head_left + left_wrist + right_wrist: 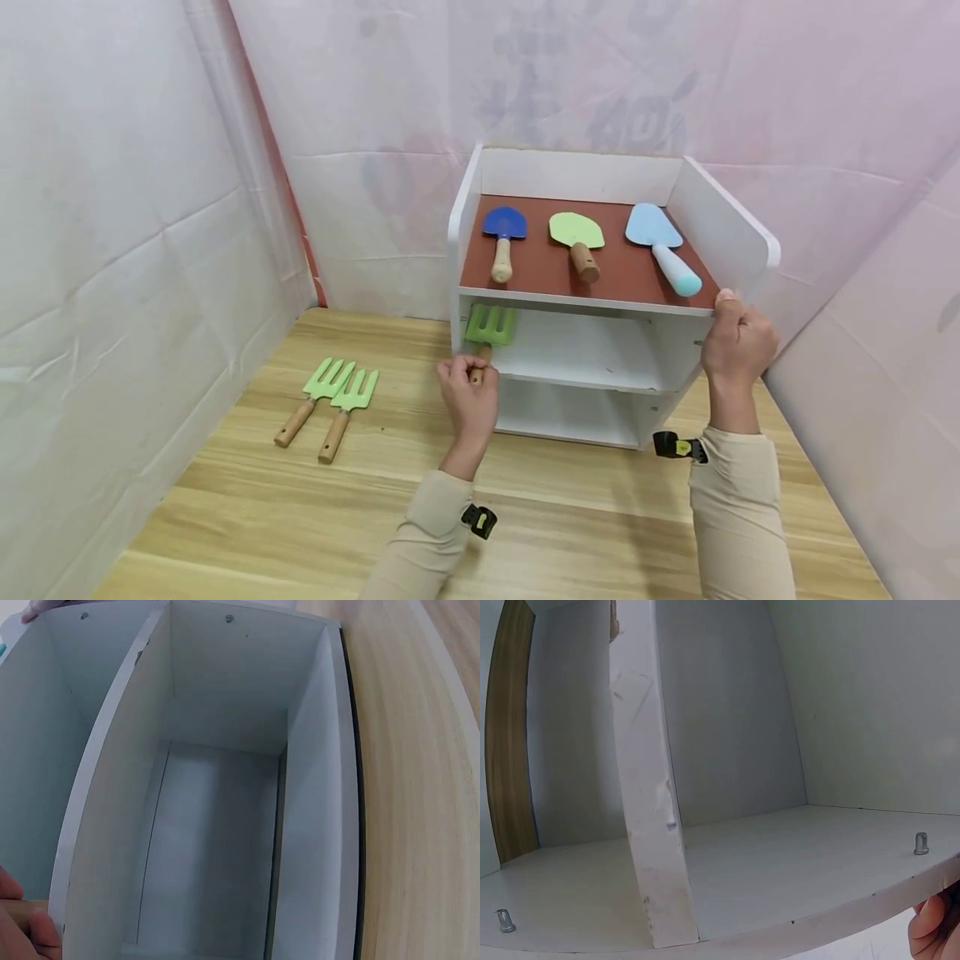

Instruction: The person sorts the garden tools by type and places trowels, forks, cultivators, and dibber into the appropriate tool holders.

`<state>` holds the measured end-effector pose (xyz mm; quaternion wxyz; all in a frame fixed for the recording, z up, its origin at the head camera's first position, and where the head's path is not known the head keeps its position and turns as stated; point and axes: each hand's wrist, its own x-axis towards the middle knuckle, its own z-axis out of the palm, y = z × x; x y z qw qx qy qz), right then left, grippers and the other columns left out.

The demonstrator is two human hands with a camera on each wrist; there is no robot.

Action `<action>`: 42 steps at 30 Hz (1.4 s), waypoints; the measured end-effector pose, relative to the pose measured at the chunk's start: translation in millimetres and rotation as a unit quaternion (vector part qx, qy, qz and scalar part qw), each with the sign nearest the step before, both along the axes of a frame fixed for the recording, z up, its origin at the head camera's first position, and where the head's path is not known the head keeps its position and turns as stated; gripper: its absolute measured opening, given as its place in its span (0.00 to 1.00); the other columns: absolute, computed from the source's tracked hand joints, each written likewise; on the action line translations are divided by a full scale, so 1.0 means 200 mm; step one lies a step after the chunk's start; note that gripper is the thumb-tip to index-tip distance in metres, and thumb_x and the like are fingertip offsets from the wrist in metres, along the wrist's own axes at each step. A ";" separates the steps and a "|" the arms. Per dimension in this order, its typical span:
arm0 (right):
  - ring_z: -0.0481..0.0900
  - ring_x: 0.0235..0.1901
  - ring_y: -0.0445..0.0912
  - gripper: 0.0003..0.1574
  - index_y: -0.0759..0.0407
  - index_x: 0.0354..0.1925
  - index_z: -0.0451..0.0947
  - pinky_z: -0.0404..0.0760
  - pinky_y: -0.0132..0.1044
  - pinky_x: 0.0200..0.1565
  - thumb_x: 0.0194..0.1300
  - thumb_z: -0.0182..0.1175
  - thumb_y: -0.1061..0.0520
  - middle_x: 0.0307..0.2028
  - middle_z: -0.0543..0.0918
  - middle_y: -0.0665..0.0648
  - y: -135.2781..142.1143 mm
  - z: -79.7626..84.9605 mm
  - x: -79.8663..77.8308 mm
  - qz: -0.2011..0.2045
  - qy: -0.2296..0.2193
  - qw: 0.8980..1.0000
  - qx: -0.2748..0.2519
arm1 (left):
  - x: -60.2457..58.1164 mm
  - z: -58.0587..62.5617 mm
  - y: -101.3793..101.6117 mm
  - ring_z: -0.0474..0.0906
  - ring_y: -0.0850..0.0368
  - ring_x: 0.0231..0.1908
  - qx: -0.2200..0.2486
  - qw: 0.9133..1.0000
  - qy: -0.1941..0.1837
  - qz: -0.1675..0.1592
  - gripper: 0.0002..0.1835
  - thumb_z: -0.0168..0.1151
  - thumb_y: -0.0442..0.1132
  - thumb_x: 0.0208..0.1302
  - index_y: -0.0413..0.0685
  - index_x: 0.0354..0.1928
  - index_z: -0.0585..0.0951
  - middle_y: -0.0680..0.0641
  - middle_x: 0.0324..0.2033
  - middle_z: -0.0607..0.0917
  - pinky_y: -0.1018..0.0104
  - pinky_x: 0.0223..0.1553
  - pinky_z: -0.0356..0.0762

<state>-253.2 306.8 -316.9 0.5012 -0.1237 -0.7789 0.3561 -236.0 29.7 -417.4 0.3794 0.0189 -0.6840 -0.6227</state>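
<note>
My left hand (471, 398) pinches the wooden handle of a green hand fork (491, 323), whose tines point into the middle compartment at the left side of a white shelf unit (585, 298). In the left wrist view, only fingertips and a bit of the handle (22, 909) show beside the middle board. My right hand (737, 342) grips the front right edge of the unit, thumb up near the top board; in the right wrist view its fingers (930, 930) curl against the outer side of the panel.
On the brown top lie a blue trowel (504, 223), a green trowel (576, 231) and a light blue scoop (652, 226). Two more green hand forks (327, 379) lie on the wooden table (247, 492) to the left. Draped sheets (135, 208) enclose the table.
</note>
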 end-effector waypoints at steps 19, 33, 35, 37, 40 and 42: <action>0.46 0.09 0.38 0.29 0.54 0.06 0.56 0.44 0.33 0.15 0.59 0.44 0.47 0.05 0.51 0.40 0.03 -0.02 -0.02 0.001 0.006 1.000 -0.002 | 0.08 0.12 -0.07 0.71 0.50 0.32 -0.197 0.972 -0.113 -0.063 0.17 0.63 0.28 0.45 0.36 0.41 0.79 0.40 0.39 0.69 0.61 0.28 0.74; 0.49 0.10 0.42 0.30 0.55 0.06 0.56 0.45 0.35 0.16 0.60 0.44 0.46 0.05 0.53 0.44 0.01 0.00 0.00 0.002 0.010 1.000 0.001 | 0.08 0.22 -0.13 0.77 0.48 0.31 -0.364 0.920 -0.136 -0.058 0.18 0.63 0.28 0.47 0.40 0.44 0.83 0.40 0.38 0.78 0.59 0.25 0.75; 0.49 0.10 0.42 0.30 0.56 0.06 0.56 0.45 0.35 0.15 0.60 0.44 0.46 0.05 0.54 0.45 0.01 0.00 0.00 0.002 0.011 1.000 0.002 | 0.07 0.23 -0.13 0.77 0.47 0.33 -0.380 0.914 -0.132 -0.058 0.18 0.63 0.28 0.46 0.40 0.43 0.83 0.40 0.38 0.78 0.57 0.26 0.76; 0.49 0.10 0.41 0.30 0.56 0.06 0.57 0.46 0.34 0.15 0.60 0.44 0.46 0.05 0.54 0.44 0.01 -0.01 0.00 0.003 0.010 1.000 0.004 | 0.06 0.24 -0.12 0.77 0.46 0.33 -0.400 0.907 -0.121 -0.052 0.16 0.63 0.27 0.45 0.40 0.40 0.83 0.40 0.35 0.79 0.56 0.26 0.76; 0.49 0.09 0.41 0.30 0.56 0.06 0.57 0.45 0.34 0.14 0.60 0.44 0.46 0.05 0.54 0.44 0.01 -0.01 0.00 0.003 0.009 1.000 0.006 | 0.04 0.25 -0.12 0.77 0.46 0.33 -0.427 0.897 -0.107 -0.037 0.13 0.64 0.26 0.42 0.40 0.34 0.83 0.42 0.30 0.79 0.55 0.25 0.76; 0.49 0.09 0.41 0.30 0.55 0.06 0.57 0.45 0.34 0.15 0.60 0.44 0.46 0.05 0.54 0.44 0.01 0.00 0.00 0.002 0.009 1.000 0.005 | 0.04 0.26 -0.11 0.77 0.45 0.31 -0.438 0.892 -0.106 -0.030 0.11 0.64 0.26 0.41 0.41 0.31 0.82 0.42 0.27 0.78 0.55 0.25 0.75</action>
